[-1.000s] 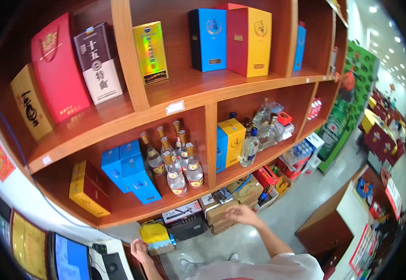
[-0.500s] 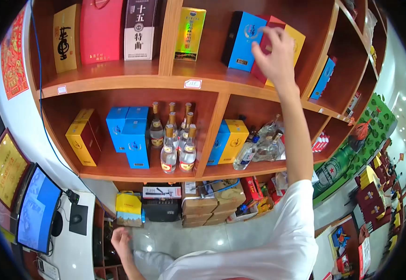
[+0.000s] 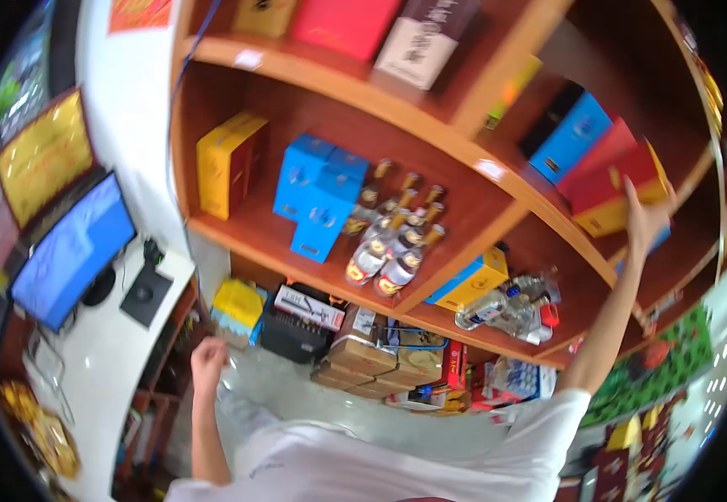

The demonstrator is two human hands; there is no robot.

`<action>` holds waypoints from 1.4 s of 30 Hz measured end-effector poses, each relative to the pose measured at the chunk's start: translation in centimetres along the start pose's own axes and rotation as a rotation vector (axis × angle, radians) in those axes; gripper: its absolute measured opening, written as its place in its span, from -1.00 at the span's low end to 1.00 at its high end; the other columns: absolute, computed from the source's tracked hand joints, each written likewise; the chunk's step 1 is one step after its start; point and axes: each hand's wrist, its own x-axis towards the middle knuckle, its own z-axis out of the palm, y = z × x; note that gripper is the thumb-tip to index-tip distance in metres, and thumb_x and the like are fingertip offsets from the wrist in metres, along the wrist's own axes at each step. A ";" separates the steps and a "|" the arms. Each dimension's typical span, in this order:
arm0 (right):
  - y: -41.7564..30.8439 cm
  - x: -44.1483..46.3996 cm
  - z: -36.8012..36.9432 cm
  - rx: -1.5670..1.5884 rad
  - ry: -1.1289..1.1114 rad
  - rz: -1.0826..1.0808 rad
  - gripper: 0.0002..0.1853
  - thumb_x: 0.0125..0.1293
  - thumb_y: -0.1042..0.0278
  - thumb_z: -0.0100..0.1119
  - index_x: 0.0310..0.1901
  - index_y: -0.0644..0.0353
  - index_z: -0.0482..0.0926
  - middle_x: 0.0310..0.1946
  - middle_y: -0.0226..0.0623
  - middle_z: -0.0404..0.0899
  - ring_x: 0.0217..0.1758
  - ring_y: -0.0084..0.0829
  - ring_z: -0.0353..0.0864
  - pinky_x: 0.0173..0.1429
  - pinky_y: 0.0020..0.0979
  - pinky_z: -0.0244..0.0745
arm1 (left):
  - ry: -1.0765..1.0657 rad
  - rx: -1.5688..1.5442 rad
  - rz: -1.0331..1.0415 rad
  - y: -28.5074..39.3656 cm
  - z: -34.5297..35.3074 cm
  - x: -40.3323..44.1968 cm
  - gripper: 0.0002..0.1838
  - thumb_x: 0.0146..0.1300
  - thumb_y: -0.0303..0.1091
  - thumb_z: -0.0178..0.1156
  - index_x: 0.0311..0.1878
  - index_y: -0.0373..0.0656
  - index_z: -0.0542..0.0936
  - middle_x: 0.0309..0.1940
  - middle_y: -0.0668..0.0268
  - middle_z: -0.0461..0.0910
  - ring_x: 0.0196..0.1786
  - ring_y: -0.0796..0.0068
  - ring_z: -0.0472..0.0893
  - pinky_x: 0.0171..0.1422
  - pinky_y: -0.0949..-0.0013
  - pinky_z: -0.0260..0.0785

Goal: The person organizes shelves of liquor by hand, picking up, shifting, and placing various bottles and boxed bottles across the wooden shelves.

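Note:
On the upper shelf at the right, my right hand (image 3: 650, 219) is closed on the right edge of a red-and-yellow box (image 3: 616, 191), which leans with its dark red side facing me. Touching its left is a red box (image 3: 595, 159), and farther left stands a blue-and-black box (image 3: 575, 134). Low on the left, my left hand (image 3: 209, 361) hangs in the air with its fingers curled. I see nothing in it.
The middle shelf (image 3: 296, 243) holds a yellow box (image 3: 231, 163), blue boxes (image 3: 317, 201) and several clear bottles (image 3: 389, 243). Below are cardboard cartons (image 3: 363, 347) and a black case (image 3: 296, 333) on the floor. A white desk with a monitor (image 3: 75, 255) stands left.
My right hand has moved from in front of the blue and red boxes to the red-and-yellow box and grasped it. That box has turned and tilted. The view has rotated and blurred.

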 end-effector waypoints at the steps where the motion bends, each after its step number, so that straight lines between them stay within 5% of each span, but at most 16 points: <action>1: -1.4 -0.9 -0.9 -0.051 0.082 -0.046 -0.16 0.03 0.25 0.74 0.27 0.42 0.44 0.14 0.00 0.61 0.13 -0.28 0.66 0.22 -0.22 0.64 | -0.037 0.044 -0.034 0.3 1.2 1.4 -0.88 0.30 -0.56 0.23 -0.12 -0.26 0.67 -0.36 0.38 0.65 -0.37 0.60 0.58 -0.30 0.47 0.44; 3: -3.0 -2.2 -3.1 0.148 0.046 -0.159 -0.13 0.11 0.22 0.69 0.35 0.39 0.38 0.24 0.04 0.53 0.22 -0.14 0.61 0.41 -0.15 0.55 | -0.192 -0.010 -0.067 1.9 4.1 3.8 -0.85 0.33 -0.49 0.29 -0.07 -0.28 0.67 -0.28 0.37 0.70 -0.27 0.64 0.62 -0.20 0.48 0.47; 7: -9.2 -6.1 -10.1 -0.077 0.129 -0.021 -0.11 0.16 0.36 0.64 0.41 0.37 0.24 0.24 0.05 0.54 0.15 -0.22 0.64 0.28 -0.24 0.67 | -0.562 0.032 -0.028 4.7 9.0 7.7 -0.74 0.28 -0.46 0.40 0.02 -0.23 0.65 -0.25 0.36 0.71 -0.20 0.64 0.67 -0.06 0.47 0.55; 9: -15.6 -9.6 -12.5 0.117 0.185 -0.067 -0.05 0.14 0.36 0.63 0.49 0.26 0.22 0.32 0.05 0.46 0.24 -0.13 0.58 0.27 -0.16 0.65 | -0.749 0.041 -0.020 6.6 10.7 8.7 -0.68 0.29 -0.42 0.46 0.07 -0.16 0.64 -0.23 0.37 0.73 -0.18 0.64 0.68 -0.09 0.48 0.55; 11: -18.0 -12.9 -14.0 0.319 0.038 -0.111 -0.01 0.05 0.35 0.66 0.48 0.19 0.22 0.34 -0.03 0.39 0.30 -0.12 0.50 0.36 -0.13 0.55 | -0.958 -0.038 -0.105 9.2 12.1 9.0 -0.45 0.24 -0.43 0.51 0.28 -0.14 0.54 -0.05 0.33 0.66 -0.14 0.61 0.65 -0.02 0.49 0.55; 13: -23.5 -17.8 -10.8 0.453 -0.182 -0.117 0.00 0.03 0.32 0.68 0.46 0.19 0.23 0.33 -0.03 0.38 0.32 -0.12 0.48 0.37 -0.12 0.53 | -1.172 -0.113 -0.132 10.9 12.8 8.9 -0.13 0.19 -0.47 0.55 0.53 -0.07 0.31 0.22 0.21 0.50 0.23 0.46 0.54 0.20 0.38 0.54; 15: -29.2 -22.5 -6.0 0.553 -0.431 -0.105 0.00 0.01 0.30 0.69 0.44 0.19 0.24 0.32 -0.03 0.38 0.33 -0.13 0.46 0.38 -0.12 0.51 | -1.299 -0.289 -0.028 12.9 12.0 8.8 -0.03 0.17 -0.43 0.56 0.59 -0.06 0.21 0.30 0.17 0.48 0.35 0.38 0.49 0.30 0.25 0.53; 18: -36.6 -28.0 2.1 0.684 -0.736 -0.063 0.01 -0.03 0.27 0.71 0.42 0.19 0.25 0.30 -0.03 0.37 0.36 -0.14 0.43 0.40 -0.11 0.47 | -1.487 -0.053 0.088 10.7 8.8 10.3 0.06 0.20 -0.10 0.57 0.64 -0.05 0.13 0.45 0.17 0.39 0.50 0.27 0.38 0.49 0.17 0.36; 21: -41.9 -32.1 10.0 0.836 -0.804 0.219 0.04 -0.10 0.28 0.73 0.39 0.17 0.24 0.25 -0.12 0.30 0.38 -0.23 0.36 0.44 -0.16 0.34 | -0.858 -0.556 -0.288 6.7 7.2 12.2 -0.19 0.39 0.02 0.38 0.56 -0.12 0.27 0.39 0.18 0.47 0.41 0.26 0.49 0.39 0.20 0.47; 23: -44.0 -35.8 15.2 0.938 -0.776 0.389 0.06 -0.11 0.39 0.74 0.41 0.16 0.21 0.27 -0.12 0.25 0.34 -0.19 0.39 0.34 -0.15 0.44 | -0.731 -0.535 -0.427 9.5 6.5 16.5 -0.38 0.55 0.06 0.16 0.43 -0.19 0.39 0.24 0.19 0.59 0.23 0.31 0.64 0.24 0.27 0.58; 25: -45.8 -39.0 19.1 0.879 -0.721 0.339 0.00 -0.03 0.50 0.69 0.41 0.14 0.21 0.29 -0.11 0.32 0.34 -0.24 0.47 0.39 -0.20 0.44 | -0.543 -0.421 -0.439 8.4 6.3 20.2 -0.43 0.59 0.08 0.08 0.34 -0.23 0.44 0.13 0.19 0.65 0.05 0.38 0.72 0.10 0.34 0.63; 29: -48.7 -41.6 23.8 0.743 -0.694 0.433 -0.04 -0.05 0.30 0.73 0.38 0.10 0.31 0.25 -0.03 0.26 0.35 -0.07 0.37 0.36 -0.09 0.41 | -0.361 -0.268 -0.410 7.2 5.4 24.9 -0.34 0.55 0.16 0.10 0.31 -0.32 0.46 -0.06 0.12 0.71 -0.09 0.42 0.76 0.00 0.36 0.64; 32: -49.0 -43.0 25.1 0.704 -0.672 0.461 -0.03 -0.07 0.27 0.74 0.37 0.11 0.31 0.24 0.07 0.28 0.35 0.06 0.34 0.43 0.01 0.26 | -0.410 0.061 -0.385 6.4 3.9 27.2 -0.29 0.45 0.15 0.25 0.26 -0.41 0.52 -0.15 0.03 0.73 -0.18 0.32 0.77 -0.07 0.29 0.64; 36: -48.8 -45.1 25.8 0.543 -0.628 0.327 0.00 -0.09 0.19 0.76 0.36 0.11 0.30 0.29 0.22 0.24 0.41 0.19 0.23 0.43 0.10 0.23 | -0.344 0.457 0.075 8.8 4.6 26.2 -0.23 0.20 0.01 0.48 0.22 -0.52 0.55 -0.15 -0.13 0.70 -0.23 -0.02 0.75 -0.07 0.12 0.60; 39: -48.8 -45.3 26.0 0.562 -0.626 0.352 0.02 -0.09 0.13 0.77 0.36 0.11 0.29 0.29 0.24 0.23 0.44 0.20 0.20 0.44 0.12 0.22 | -0.365 0.720 0.121 10.7 5.6 26.7 -0.26 0.20 -0.02 0.47 0.21 -0.52 0.56 -0.14 -0.10 0.68 -0.21 0.00 0.74 -0.07 0.11 0.60; 42: -47.8 -45.5 26.0 0.631 -0.705 0.389 0.14 -0.08 0.09 0.77 0.47 0.12 0.18 0.31 0.28 0.20 0.42 0.24 0.23 0.46 0.10 0.22 | -0.269 0.665 0.278 7.1 5.5 28.9 -0.41 0.27 -0.18 0.44 0.17 -0.50 0.58 -0.13 -0.09 0.65 -0.21 0.00 0.72 -0.10 0.14 0.59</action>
